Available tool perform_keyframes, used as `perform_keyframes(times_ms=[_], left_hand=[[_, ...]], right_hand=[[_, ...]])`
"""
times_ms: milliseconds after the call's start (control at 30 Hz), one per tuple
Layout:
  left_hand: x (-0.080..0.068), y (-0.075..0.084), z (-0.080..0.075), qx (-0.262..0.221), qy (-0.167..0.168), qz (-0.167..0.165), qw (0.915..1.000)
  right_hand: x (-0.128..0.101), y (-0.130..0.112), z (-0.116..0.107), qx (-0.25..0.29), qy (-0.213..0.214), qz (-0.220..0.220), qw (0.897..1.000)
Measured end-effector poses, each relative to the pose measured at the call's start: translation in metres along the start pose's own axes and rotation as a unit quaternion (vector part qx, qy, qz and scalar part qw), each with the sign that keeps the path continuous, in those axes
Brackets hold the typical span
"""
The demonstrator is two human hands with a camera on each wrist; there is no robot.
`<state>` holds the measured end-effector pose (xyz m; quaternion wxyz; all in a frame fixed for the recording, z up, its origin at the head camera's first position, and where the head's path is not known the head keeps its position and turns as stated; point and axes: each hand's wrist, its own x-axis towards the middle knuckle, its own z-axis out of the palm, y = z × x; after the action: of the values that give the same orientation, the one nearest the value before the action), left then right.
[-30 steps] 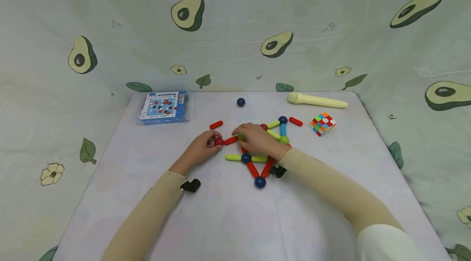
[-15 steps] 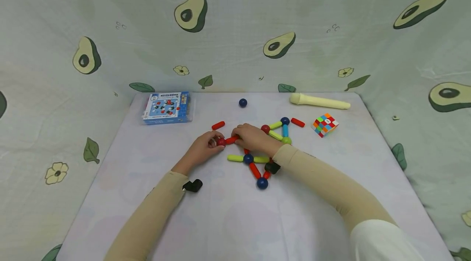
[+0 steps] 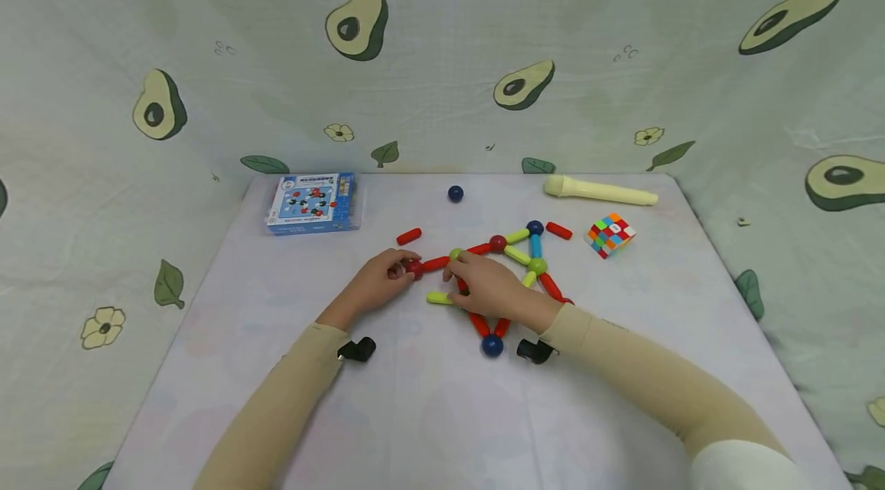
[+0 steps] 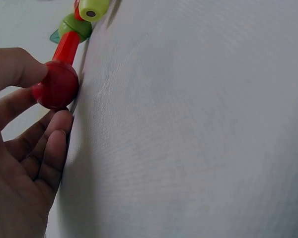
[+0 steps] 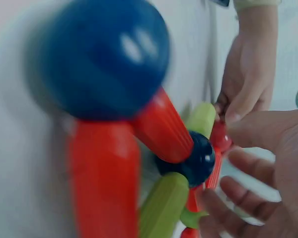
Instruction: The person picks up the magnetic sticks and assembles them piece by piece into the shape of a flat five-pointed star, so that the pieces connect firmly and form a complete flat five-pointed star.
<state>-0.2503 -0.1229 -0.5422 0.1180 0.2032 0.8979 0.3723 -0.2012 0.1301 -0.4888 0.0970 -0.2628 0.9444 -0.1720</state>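
A flat figure of magnetic rods and balls lies mid-table. My left hand (image 3: pixel 404 267) pinches the red ball (image 3: pixel 413 267) at its left end; in the left wrist view the thumb (image 4: pixel 20 69) and a finger press that ball (image 4: pixel 54 84). A red rod (image 3: pixel 435 263) joins it to a green ball (image 3: pixel 455 253). My right hand (image 3: pixel 459 283) rests over the figure's middle, beside a yellow-green rod (image 3: pixel 438 297), fingers loosely bent and holding nothing. The right wrist view shows a near blue ball (image 5: pixel 102 57), red rods, and a second blue ball (image 5: pixel 198 158) by the fingers (image 5: pixel 238 193).
A blue box (image 3: pixel 313 202) sits at the back left, with a loose blue ball (image 3: pixel 455 193) and a loose red rod (image 3: pixel 409 236) nearby. A cream cylinder (image 3: pixel 598 191) and a colourful cube (image 3: pixel 608 234) lie back right. Avocado-print cloth surrounds the table (image 3: pixel 276 398).
My right hand has drawn back toward me, off the red rod and green ball, which now show. The left hand has stayed on the red ball.
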Motion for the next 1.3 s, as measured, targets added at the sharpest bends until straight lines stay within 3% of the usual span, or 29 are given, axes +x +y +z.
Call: perform_keyframes(times_ms=[133, 433, 733, 1133, 1300], left_hand=[[-0.002, 0.001, -0.001, -0.002, -0.005, -0.011, 0.9999], [-0.005, 0.004, 0.0, -0.02, -0.02, -0.008, 0.9996], [-0.007, -0.002, 0.005, -0.038, -0.04, 0.014, 0.9984], [-0.007, 0.002, 0.006, -0.035, -0.051, 0.011, 0.998], [-0.008, 0.004, 0.006, -0.026, -0.05, 0.011, 0.9984]], right_hand=[[-0.011, 0.0, 0.007, -0.004, -0.012, 0.016, 1.0], [-0.014, 0.001, 0.018, 0.001, 0.025, 0.035, 0.999], [-0.013, -0.003, 0.019, -0.007, 0.052, 0.036, 0.998], [-0.013, -0.002, 0.02, -0.021, 0.079, 0.041, 0.996], [-0.011, -0.004, 0.021, -0.024, 0.061, 0.024, 0.998]])
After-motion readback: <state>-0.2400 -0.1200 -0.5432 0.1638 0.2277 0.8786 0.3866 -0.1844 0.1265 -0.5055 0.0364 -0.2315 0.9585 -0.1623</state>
